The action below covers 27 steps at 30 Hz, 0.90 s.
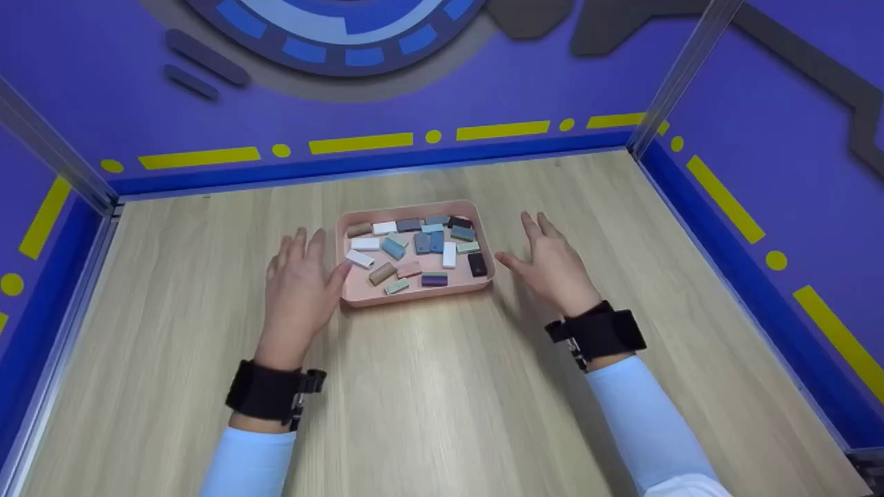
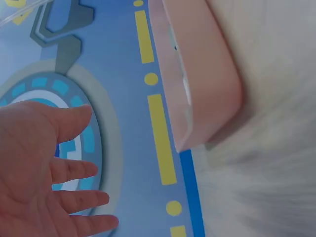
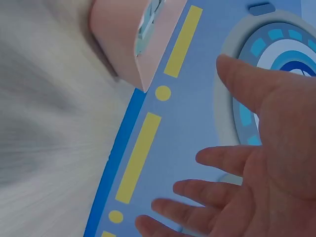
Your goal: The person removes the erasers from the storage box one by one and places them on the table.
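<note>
Pink tray (image 2: 210, 79) stands on the tabletop (image 1: 414, 414), between the fingers of the left hand (image 1: 297, 297) and those of the right hand (image 1: 552, 269). Both sets of fingers extended, thumbs held apart, nothing gripped. Small blocks (image 1: 436, 241) of mixed colours lie inside the tray, beyond the thumbs' reach.

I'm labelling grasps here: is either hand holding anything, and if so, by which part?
Nothing is held. The left hand and right hand are on either side of the pink tray, with visible gaps in the wrist views.
</note>
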### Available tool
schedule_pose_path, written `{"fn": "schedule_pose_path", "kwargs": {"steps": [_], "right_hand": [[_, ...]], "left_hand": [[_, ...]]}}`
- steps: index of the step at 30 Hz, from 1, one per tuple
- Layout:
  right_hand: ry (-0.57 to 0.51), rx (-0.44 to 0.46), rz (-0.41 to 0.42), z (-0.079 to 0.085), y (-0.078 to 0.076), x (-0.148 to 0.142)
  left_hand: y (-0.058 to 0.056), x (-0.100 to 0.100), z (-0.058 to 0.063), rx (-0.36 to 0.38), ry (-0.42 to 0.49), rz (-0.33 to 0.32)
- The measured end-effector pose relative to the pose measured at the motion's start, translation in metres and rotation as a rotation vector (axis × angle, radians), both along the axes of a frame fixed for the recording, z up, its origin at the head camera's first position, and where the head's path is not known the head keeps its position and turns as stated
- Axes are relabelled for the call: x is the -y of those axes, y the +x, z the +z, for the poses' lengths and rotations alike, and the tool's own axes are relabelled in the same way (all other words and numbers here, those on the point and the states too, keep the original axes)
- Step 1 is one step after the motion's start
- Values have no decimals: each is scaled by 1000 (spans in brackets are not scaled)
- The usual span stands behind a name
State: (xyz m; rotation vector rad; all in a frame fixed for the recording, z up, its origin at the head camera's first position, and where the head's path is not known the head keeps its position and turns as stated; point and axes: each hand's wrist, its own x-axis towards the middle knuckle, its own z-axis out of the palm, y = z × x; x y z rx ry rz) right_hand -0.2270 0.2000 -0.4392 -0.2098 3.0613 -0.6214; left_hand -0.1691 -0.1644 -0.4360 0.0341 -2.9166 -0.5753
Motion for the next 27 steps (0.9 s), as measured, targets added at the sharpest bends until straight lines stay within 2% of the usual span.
{"fn": "schedule_pose_path", "kwargs": {"steps": [3, 6, 10, 16, 24, 27], "right_hand": [[-59, -23, -5, 1, -7, 7], [-122, -13, -29, -3, -14, 15], [-185, 49, -78, -12, -24, 26], [-200, 97, -115, -27, -31, 39], [-150, -48, -54, -40, -35, 44], [-143, -59, -41, -41, -38, 47]], "left_hand": [[-7, -13, 4, -10, -5, -20], [-15, -27, 2, -1, -6, -42], [-26, -44, -9, 31, -9, -73], [-35, -61, -29, 86, -56, -81], [-45, -66, -39, 98, -75, -82], [-49, -66, -42, 74, -64, -86]]}}
